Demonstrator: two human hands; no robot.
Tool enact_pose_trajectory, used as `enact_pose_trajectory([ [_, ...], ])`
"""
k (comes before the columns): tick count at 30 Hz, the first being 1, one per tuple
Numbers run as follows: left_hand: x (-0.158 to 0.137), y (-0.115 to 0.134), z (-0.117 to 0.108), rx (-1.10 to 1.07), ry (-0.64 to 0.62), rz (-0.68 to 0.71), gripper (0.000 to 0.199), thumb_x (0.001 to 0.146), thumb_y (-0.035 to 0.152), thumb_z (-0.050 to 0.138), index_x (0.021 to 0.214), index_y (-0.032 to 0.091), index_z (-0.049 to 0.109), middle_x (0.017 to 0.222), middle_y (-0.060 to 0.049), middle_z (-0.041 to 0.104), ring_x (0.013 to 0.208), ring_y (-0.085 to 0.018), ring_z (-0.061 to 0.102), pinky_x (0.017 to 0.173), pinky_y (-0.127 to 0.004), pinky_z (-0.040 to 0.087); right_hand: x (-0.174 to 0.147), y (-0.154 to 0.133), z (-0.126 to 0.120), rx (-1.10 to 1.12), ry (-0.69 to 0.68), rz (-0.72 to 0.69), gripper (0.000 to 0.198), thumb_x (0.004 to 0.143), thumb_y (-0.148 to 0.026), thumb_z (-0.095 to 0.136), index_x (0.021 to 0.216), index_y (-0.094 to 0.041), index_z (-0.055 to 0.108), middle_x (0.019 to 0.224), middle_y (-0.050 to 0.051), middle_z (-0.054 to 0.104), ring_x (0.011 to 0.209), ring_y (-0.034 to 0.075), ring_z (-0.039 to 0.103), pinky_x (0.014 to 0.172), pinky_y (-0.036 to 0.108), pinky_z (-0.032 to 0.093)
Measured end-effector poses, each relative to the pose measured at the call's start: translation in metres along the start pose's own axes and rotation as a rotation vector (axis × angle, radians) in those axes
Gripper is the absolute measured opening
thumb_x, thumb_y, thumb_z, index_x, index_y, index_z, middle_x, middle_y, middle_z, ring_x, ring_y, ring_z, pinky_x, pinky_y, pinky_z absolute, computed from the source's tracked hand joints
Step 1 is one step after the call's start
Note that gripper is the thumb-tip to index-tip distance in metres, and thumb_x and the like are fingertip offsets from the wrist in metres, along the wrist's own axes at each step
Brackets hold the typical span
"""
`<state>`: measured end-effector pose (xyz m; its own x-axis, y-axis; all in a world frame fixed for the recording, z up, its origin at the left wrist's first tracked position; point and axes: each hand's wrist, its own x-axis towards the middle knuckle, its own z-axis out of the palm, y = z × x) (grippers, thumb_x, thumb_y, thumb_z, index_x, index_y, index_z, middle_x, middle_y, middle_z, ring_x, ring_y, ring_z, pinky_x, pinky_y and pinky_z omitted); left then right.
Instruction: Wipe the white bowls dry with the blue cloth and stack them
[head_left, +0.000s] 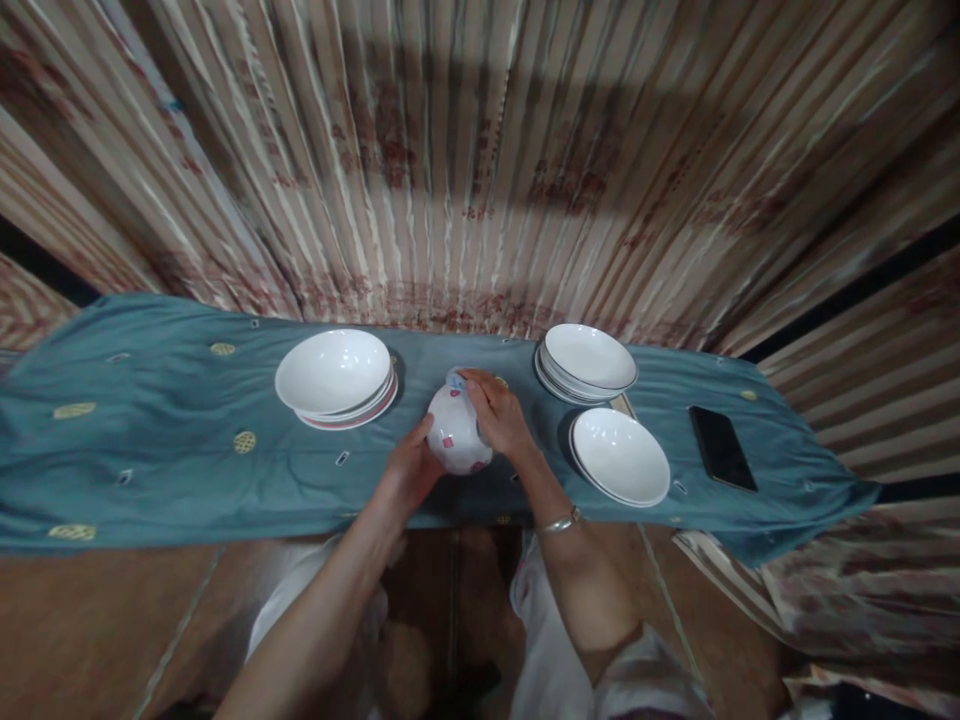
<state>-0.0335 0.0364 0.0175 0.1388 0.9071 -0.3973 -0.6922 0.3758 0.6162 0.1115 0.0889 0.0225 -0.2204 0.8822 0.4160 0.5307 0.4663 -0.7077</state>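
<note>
Near the table's front edge, a white bowl (pixel 454 440) with small red and pink marks on its outer side is tilted between my hands. My left hand (pixel 414 462) grips it from the lower left. Across its upper right side, my right hand (pixel 499 412) is curled with the fingers at the top. A pale blue patch (pixel 455 381) shows by those fingertips; I cannot tell whether it is part of the bowl or a separate piece. To the left sits a stack of white bowls (pixel 334 372), the lowest with a red rim.
White plates or shallow bowls (pixel 590 357) are stacked at the back right. In front of them stand a couple of nested white bowls (pixel 621 456). A black phone (pixel 722 447) lies farther right on the green tablecloth (pixel 187 430). A pleated curtain (pixel 465 180) hangs behind.
</note>
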Motion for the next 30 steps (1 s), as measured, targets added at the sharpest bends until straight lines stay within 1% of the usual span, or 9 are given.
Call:
enact_pose_trajectory([
  [5, 0.006, 0.002, -0.006, -0.050, 0.055, -0.054, 0.056, 0.093, 0.034, 0.055, 0.145, 0.012, 0.050, 0.127, -0.016, 0.072, 0.123, -0.032, 0.064, 0.106, -0.048, 0.051, 0.003, 0.013, 0.004, 0.061, -0.026, 0.147, 0.040, 0.104, -0.036, 0.036, 0.123, -0.025, 0.070, 0.130, 0.005, 0.071, 0.125, 0.019, 0.063, 0.112, 0.035, 0.045],
  [8, 0.006, 0.004, -0.005, -0.105, 0.110, -0.118, 0.054, 0.098, 0.031, 0.047, 0.149, 0.011, 0.045, 0.126, -0.016, 0.071, 0.122, -0.030, 0.065, 0.106, -0.047, 0.050, 0.002, 0.021, 0.007, 0.093, -0.025, 0.233, 0.039, 0.103, -0.033, 0.037, 0.121, -0.025, 0.071, 0.128, 0.004, 0.072, 0.123, 0.019, 0.064, 0.110, 0.036, 0.046],
  [10, 0.006, 0.005, -0.004, -0.125, 0.157, -0.160, 0.053, 0.101, 0.030, 0.041, 0.150, 0.011, 0.043, 0.123, -0.016, 0.073, 0.120, -0.028, 0.066, 0.105, -0.047, 0.050, 0.000, 0.026, 0.008, 0.112, -0.017, 0.262, 0.038, 0.103, -0.031, 0.038, 0.121, -0.023, 0.071, 0.127, 0.006, 0.073, 0.122, 0.020, 0.065, 0.110, 0.037, 0.047],
  [12, 0.006, 0.005, -0.004, -0.139, 0.196, -0.191, 0.052, 0.102, 0.030, 0.038, 0.150, 0.011, 0.043, 0.119, -0.015, 0.074, 0.117, -0.027, 0.067, 0.104, -0.046, 0.051, -0.004, 0.031, 0.009, 0.121, -0.010, 0.268, 0.037, 0.102, -0.030, 0.040, 0.121, -0.022, 0.071, 0.127, 0.007, 0.072, 0.122, 0.021, 0.065, 0.109, 0.037, 0.048],
  [16, 0.009, 0.003, -0.008, -0.179, 0.207, -0.213, 0.053, 0.103, 0.030, 0.037, 0.153, 0.011, 0.039, 0.117, -0.015, 0.075, 0.110, -0.027, 0.070, 0.099, -0.045, 0.054, -0.014, 0.038, 0.008, 0.091, -0.017, 0.277, 0.039, 0.101, -0.031, 0.040, 0.127, -0.024, 0.068, 0.131, 0.007, 0.070, 0.124, 0.021, 0.065, 0.109, 0.038, 0.049],
  [21, 0.011, -0.001, -0.009, -0.188, 0.253, -0.191, 0.052, 0.103, 0.028, 0.035, 0.152, 0.011, 0.040, 0.110, -0.014, 0.077, 0.105, -0.026, 0.072, 0.098, -0.043, 0.055, -0.030, 0.038, 0.008, 0.053, -0.028, 0.272, 0.048, 0.102, -0.035, 0.034, 0.137, -0.016, 0.061, 0.140, 0.012, 0.064, 0.132, 0.020, 0.059, 0.115, 0.036, 0.044],
  [27, 0.009, -0.002, -0.005, -0.207, 0.283, -0.156, 0.051, 0.103, 0.026, 0.033, 0.151, 0.012, 0.042, 0.108, -0.012, 0.077, 0.103, -0.023, 0.072, 0.102, -0.041, 0.053, -0.052, 0.034, 0.015, 0.046, 0.058, 0.242, 0.051, 0.103, -0.042, 0.033, 0.142, -0.019, 0.056, 0.145, 0.010, 0.059, 0.137, 0.021, 0.053, 0.119, 0.041, 0.040],
  [30, 0.007, -0.002, -0.003, -0.182, 0.276, -0.141, 0.050, 0.104, 0.027, 0.032, 0.149, 0.013, 0.046, 0.107, -0.011, 0.077, 0.105, -0.024, 0.071, 0.104, -0.043, 0.052, -0.065, 0.031, 0.019, 0.027, 0.099, 0.242, 0.054, 0.103, -0.046, 0.034, 0.145, -0.017, 0.052, 0.147, 0.013, 0.057, 0.141, 0.023, 0.049, 0.120, 0.044, 0.038],
])
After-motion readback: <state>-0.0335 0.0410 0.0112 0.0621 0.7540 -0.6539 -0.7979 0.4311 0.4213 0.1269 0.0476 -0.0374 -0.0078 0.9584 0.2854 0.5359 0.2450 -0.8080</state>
